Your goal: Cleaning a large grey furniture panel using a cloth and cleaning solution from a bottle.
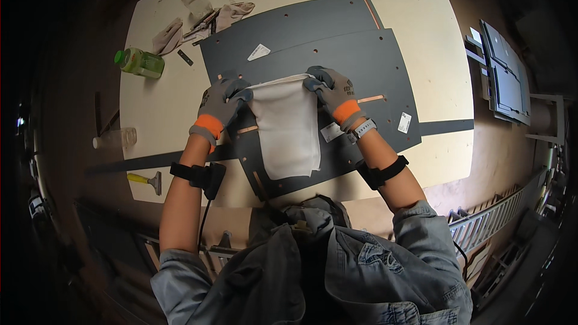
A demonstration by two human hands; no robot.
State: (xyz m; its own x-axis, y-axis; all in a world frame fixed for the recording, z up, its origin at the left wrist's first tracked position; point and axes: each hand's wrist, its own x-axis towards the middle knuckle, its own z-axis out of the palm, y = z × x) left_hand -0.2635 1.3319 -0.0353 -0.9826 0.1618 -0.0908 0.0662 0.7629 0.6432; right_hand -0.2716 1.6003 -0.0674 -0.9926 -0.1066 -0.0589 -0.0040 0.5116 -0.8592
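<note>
Nearby: scraper (145, 179), bottles (142, 64); cloth (289, 132) over dark panels (355, 57).

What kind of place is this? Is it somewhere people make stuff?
Probably a workshop. Dark flat panels with small holes lie on a big pale table, and a yellow-handled scraper lies there too.

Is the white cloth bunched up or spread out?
The cloth is spread out: its far edge runs between left hand and right hand, the rest extending over the dark panel. Doubled or not, I cannot tell.

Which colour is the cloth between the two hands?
The cloth is white, shown best in the head view.
</note>
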